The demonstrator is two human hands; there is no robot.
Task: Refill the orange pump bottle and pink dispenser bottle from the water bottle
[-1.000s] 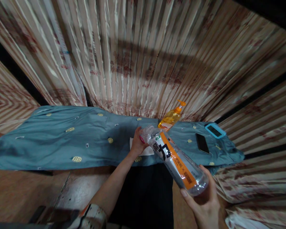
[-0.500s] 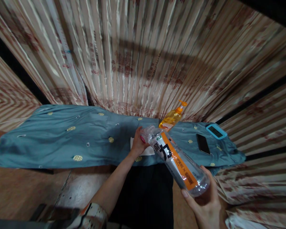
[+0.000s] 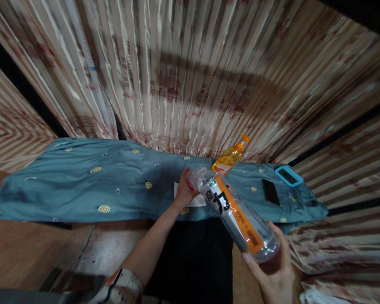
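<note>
A large clear plastic bottle (image 3: 237, 215) with an orange and silver label is held tilted, its neck to the upper left and its base to the lower right. My left hand (image 3: 185, 190) is closed around the neck end, where something pink shows by the fingers. At the base, my right hand (image 3: 275, 266) grips with the thumb on the near side and the fingers on the far side. Beneath my left hand a white paper-like sheet (image 3: 198, 201) lies on the cloth, partly hidden. Just behind the bottle stands an orange pump bottle (image 3: 228, 158) of yellow liquid.
A blue-green cloth with pineapple prints (image 3: 72, 185) covers the long narrow table. On its right side lie a black phone (image 3: 270, 192) and a blue-framed device with a dark screen (image 3: 288, 175). Pleated patterned curtains (image 3: 183, 76) hang behind and at both sides.
Both hands keep their hold on the bottle, which stays at nearly the same tilt. The view has shifted very slightly; nothing else has visibly moved.
</note>
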